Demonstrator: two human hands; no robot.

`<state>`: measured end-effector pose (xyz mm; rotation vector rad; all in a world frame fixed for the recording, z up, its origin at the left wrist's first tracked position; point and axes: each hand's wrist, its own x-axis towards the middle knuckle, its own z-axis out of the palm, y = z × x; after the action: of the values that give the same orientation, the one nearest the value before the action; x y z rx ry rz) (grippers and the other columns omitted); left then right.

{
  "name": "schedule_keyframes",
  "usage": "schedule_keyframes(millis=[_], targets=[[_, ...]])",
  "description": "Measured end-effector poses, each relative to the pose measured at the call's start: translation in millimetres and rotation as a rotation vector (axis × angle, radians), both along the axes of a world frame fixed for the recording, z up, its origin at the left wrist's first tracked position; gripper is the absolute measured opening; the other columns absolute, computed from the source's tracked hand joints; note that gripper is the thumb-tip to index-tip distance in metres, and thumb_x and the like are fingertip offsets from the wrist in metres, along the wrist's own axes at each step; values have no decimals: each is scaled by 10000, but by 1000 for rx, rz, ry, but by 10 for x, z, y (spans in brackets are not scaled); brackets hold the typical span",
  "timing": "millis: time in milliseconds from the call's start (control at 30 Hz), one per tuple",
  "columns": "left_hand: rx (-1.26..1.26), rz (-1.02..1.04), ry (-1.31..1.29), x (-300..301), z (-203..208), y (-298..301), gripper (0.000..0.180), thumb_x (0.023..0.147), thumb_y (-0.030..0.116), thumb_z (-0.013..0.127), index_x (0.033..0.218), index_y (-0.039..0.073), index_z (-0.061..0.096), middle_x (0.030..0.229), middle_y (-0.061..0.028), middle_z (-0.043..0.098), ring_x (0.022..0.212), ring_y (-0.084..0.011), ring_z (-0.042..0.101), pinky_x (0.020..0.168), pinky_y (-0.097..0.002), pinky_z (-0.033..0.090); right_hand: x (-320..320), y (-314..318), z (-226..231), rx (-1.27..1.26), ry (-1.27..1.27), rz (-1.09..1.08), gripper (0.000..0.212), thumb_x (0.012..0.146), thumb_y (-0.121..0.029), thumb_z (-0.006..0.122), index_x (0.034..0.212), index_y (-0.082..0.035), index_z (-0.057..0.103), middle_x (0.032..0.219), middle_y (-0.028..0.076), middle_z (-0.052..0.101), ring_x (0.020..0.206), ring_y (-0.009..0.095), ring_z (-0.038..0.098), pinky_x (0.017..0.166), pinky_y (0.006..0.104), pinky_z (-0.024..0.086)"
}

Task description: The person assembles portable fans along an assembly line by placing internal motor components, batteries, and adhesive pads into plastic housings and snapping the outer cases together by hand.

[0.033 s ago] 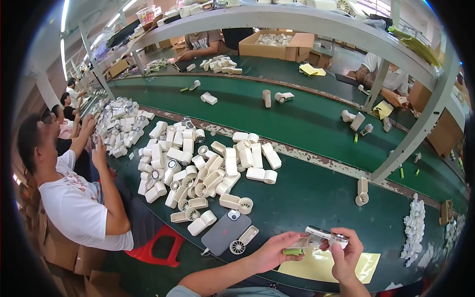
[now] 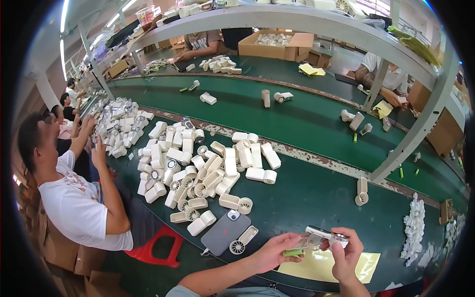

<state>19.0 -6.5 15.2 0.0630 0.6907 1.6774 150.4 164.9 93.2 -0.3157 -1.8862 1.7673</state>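
I see the right hand (image 2: 350,253) curled round a white fan casing (image 2: 319,230), the left hand (image 2: 273,250) lightly closed on a green cylindrical cell (image 2: 293,252), near a yellow sheet (image 2: 367,268). That light grip might let the cell slip.

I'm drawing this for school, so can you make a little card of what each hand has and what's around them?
Left hand: holding a green cylinder
Right hand: holding a white piece with a shiny round end
Below the hands: yellow sheet
To their left: grey phone, pile of white casings
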Motion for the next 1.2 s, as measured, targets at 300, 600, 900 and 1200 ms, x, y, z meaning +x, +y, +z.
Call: schedule_keyframes(millis=[300, 600, 900, 1200], targets=[[-39, -41, 201, 103, 26, -4, 461, 1080, 349, 529, 1438, 59, 529, 1107, -55, 673, 963, -139, 668, 833, -275, 552, 1, 34, -123, -83, -26, -25, 310, 984, -165, 636, 1195, 55, 581, 896, 113, 705, 809, 155, 691, 741, 288, 553], [-18, -196, 306, 125, -44, -35, 512, 1108, 366, 457, 1544, 98, 442, 1032, -30, 667, 838, -86, 599, 726, -242, 479, 24, 35, -165, -87, -20, 9, 298, 987, -172, 627, 1182, 50, 584, 909, 110, 701, 810, 158, 695, 753, 283, 549], [-43, -171, 667, 130, 112, -58, 530, 1113, 336, 455, 1592, 130, 361, 1008, 5, 603, 842, -66, 542, 728, -237, 467, 29, 78, -251, -29, -8, -89, 287, 974, -152, 640, 1174, 45, 583, 902, 98, 692, 815, 151, 699, 746, 279, 556], [-107, -175, 395, 44, 27, -101, 533, 1109, 277, 470, 1607, 148, 329, 1290, 12, 591, 969, -51, 557, 793, -229, 484, 26, 242, -217, 496, 11, -74, 318, 853, -198, 698, 1070, 25, 628, 817, 123, 642, 703, 198, 626, 662, 305, 484]])
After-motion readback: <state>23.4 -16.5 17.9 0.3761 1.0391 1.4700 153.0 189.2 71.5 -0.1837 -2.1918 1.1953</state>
